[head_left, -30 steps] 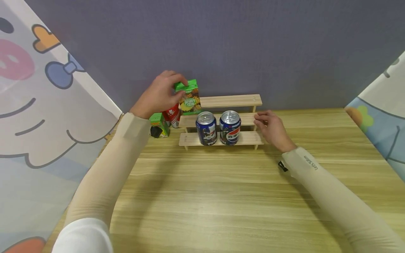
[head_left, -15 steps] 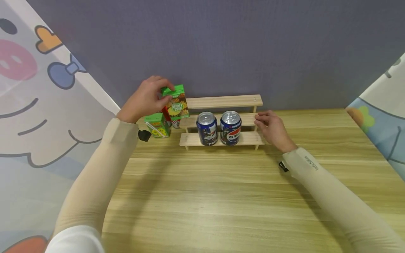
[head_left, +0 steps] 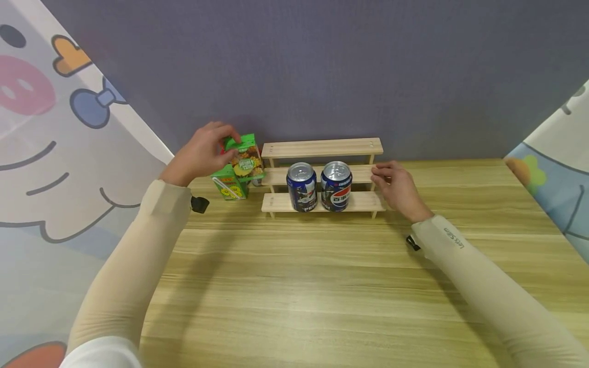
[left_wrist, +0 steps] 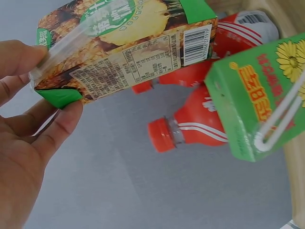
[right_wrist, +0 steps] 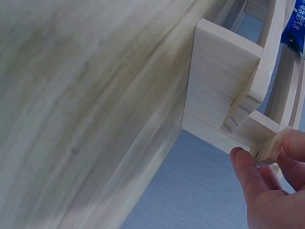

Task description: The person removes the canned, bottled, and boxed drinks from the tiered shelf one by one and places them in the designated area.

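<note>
My left hand [head_left: 200,153] pinches a green juice carton [head_left: 246,161] with pineapple pictures by its top end, left of the wooden tiered rack [head_left: 322,148]. In the left wrist view this juice carton [left_wrist: 138,43] shows its barcode side, thumb on one face and fingers on another. Just beside it is a green drink carton [left_wrist: 262,100] with yellow flowers and a white straw. Red-capped bottles [left_wrist: 200,119] lie partly behind both cartons. My right hand [head_left: 398,189] holds the right end of the rack's middle tier, thumb and fingers around the board end [right_wrist: 269,149] in the right wrist view.
Two blue Pepsi cans [head_left: 301,188] stand side by side on the rack's lowest tier. A grey wall [head_left: 322,66] rises behind the rack, and a cartoon-printed panel [head_left: 92,174] borders the wooden table [head_left: 294,286] on the left.
My left hand has moved left and down with the juice carton, away from the rack's left end toward the flowered carton. My right hand stays at the middle tier's end.
</note>
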Tool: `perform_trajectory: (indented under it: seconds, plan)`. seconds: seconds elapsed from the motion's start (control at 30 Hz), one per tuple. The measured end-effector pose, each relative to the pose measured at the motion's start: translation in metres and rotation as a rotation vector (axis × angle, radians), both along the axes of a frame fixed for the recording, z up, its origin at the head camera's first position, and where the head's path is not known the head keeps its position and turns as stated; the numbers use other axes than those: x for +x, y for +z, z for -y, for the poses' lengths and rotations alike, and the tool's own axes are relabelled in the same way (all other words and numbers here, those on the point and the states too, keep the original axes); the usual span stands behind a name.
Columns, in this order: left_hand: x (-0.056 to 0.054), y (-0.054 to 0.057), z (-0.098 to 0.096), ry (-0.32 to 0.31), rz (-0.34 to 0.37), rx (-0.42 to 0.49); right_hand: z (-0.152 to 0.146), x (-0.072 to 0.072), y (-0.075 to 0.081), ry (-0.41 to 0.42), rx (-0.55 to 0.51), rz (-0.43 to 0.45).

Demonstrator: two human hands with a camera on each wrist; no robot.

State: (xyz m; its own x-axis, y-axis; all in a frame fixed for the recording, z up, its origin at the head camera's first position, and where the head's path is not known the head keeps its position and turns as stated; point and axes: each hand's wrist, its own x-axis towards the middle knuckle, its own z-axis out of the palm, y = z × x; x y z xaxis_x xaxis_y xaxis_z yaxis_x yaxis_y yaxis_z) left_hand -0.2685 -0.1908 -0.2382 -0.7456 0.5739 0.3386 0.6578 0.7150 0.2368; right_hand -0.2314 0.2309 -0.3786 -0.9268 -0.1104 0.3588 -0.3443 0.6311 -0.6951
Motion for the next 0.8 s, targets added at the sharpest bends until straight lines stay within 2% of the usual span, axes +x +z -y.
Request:
perform_trajectory:
  seconds: [0.4,0.8]
  plan:
    - [-0.004,-0.013,0.006,-0.005,0.045,-0.021,-0.002,0.0,-0.002,-0.008,-0.003,-0.01]
    - [-0.007,-0.015,0.01,-0.013,0.031,0.001,0.001,0.002,0.001,-0.017,0.0,-0.013]
